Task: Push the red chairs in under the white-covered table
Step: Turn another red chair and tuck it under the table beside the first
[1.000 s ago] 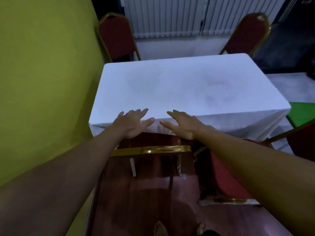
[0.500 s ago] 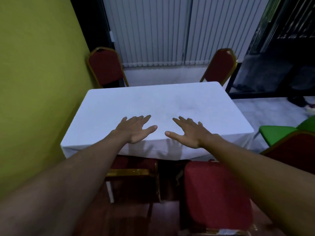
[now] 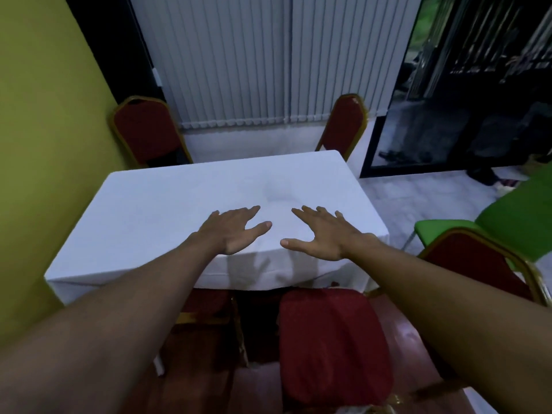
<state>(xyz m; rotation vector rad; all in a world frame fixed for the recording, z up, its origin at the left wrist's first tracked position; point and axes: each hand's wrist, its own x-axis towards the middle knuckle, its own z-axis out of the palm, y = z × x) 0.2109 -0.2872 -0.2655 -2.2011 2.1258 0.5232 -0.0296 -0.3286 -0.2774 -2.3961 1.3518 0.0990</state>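
Left hand [image 3: 231, 231] and right hand [image 3: 324, 234], fingers spread and released, above white-covered table [image 3: 167, 204], red chair [image 3: 331, 345] below.

- The left hand [image 3: 231, 231] and the right hand [image 3: 322, 237], a second ago at the near edge of the white-covered table [image 3: 167, 210], now lie farther in over its top, palms down and fingers straight.
- The thumbs, which nearly met before, now have a wider gap between them.
- The red chair under the left forearm [image 3: 206, 306] shows less of itself. Its gold rail seems closer under the cloth's hem, though the dim light makes that hard to judge.
- The red chair below the right hand [image 3: 328, 348] now shows a broad red face where only a slice showed.
- The view has lifted: beyond the fingertips, far more of the blinds [image 3: 239, 70] shows.
- Right of the right hand, more of the green chair [image 3: 519, 225] is in sight.
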